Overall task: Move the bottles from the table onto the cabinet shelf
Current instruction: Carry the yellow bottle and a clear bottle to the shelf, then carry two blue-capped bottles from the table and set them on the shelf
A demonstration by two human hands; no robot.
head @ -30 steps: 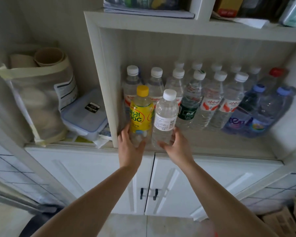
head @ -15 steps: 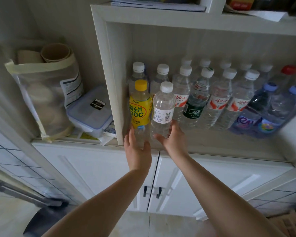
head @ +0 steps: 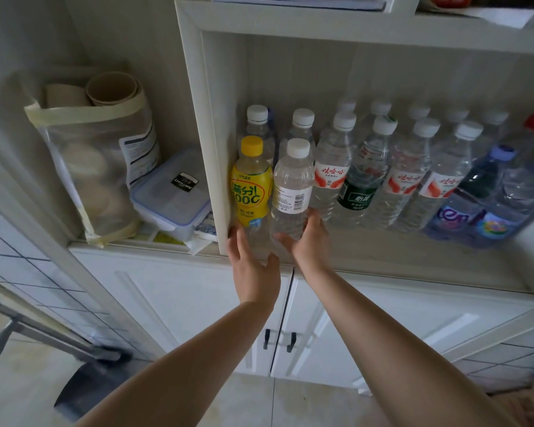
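A yellow-capped drink bottle (head: 251,186) and a clear white-capped bottle (head: 291,192) stand upright at the front left of the cabinet shelf (head: 398,257). Behind and to their right stand several water bottles (head: 407,171) in rows. My left hand (head: 253,269) is just below the yellow bottle's base, its fingers straight beside the base and its thumb spread away. My right hand (head: 310,241) holds the clear bottle's lower part, thumb in front and fingers round the right side.
The shelf's left wall (head: 216,134) is close beside the yellow bottle. Left of it sit a plastic lidded box (head: 173,195) and a bag of paper cups (head: 96,155). White cabinet doors (head: 198,303) are below; another shelf is overhead.
Both bottles have gone a little deeper and to the left on the shelf. My left hand has loosened from the yellow bottle's base and dropped slightly; my right hand keeps its hold.
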